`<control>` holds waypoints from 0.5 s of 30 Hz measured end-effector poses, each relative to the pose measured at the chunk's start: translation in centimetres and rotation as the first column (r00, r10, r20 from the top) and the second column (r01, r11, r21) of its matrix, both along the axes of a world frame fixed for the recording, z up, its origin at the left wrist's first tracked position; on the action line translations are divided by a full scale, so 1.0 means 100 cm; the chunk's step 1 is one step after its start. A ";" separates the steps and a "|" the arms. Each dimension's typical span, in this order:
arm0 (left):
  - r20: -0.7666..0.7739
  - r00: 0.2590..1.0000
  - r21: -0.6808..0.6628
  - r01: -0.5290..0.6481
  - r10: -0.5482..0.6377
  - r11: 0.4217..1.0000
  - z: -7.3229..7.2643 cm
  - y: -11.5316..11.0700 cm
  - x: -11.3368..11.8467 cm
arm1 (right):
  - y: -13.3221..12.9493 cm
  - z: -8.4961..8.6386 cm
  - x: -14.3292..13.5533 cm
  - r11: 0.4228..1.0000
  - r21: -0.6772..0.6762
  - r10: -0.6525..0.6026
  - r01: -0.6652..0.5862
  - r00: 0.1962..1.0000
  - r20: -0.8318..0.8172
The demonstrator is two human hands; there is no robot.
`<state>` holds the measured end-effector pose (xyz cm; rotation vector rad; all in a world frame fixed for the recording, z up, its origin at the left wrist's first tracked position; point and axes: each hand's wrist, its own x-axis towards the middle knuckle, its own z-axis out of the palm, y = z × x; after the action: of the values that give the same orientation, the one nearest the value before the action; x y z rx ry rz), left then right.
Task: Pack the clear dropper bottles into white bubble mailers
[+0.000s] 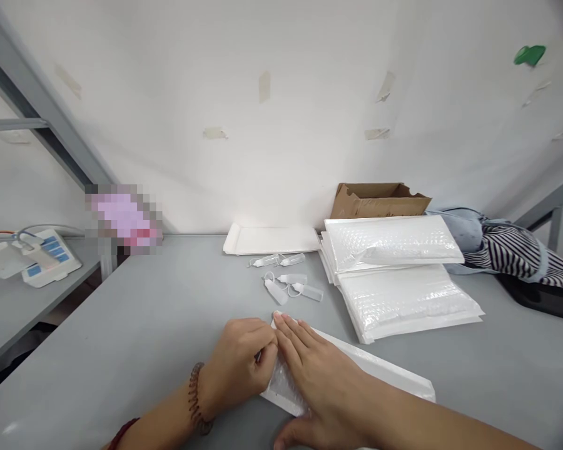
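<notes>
A white bubble mailer (380,365) lies at an angle on the grey table near its front. My right hand (321,375) rests flat on it with the fingers stretched toward its left end. At that end my left hand (244,356) is closed, its knuckles against the mailer's edge beside my right fingertips; what it grips, if anything, is hidden. Several small clear squeeze bottles (293,279) with white caps lie beyond my hands. Behind them is another flat white mailer (276,240). A stack of bubble mailers (403,294) sits to the right.
An open cardboard box (380,203) stands behind the stack, against the white wall. Striped and blue cloth (511,250) lies on a black object (544,300) at the right. At far left, a white device with blue parts (51,256) sits on another grey surface (37,300).
</notes>
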<state>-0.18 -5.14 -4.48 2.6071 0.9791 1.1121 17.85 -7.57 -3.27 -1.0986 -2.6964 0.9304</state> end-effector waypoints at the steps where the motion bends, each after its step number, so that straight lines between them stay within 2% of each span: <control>1: -0.003 1.000 0.006 0.005 -0.005 1.000 0.000 0.000 0.000 | 0.000 -0.001 0.000 1.000 -0.009 -0.004 0.004 1.000 -0.001; 11: -0.027 1.000 0.011 0.016 -0.015 1.000 0.001 -0.002 0.001 | 0.000 -0.005 0.000 1.000 0.007 -0.005 0.005 1.000 -0.023; 15: -0.098 0.994 0.011 0.042 -0.041 0.999 0.004 -0.008 -0.003 | 0.001 -0.002 0.000 1.000 -0.010 0.002 -0.002 1.000 -0.016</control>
<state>-0.51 -5.89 -4.04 2.7018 0.9341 0.9936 17.81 -7.43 -3.47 -1.0859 -2.6839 0.9497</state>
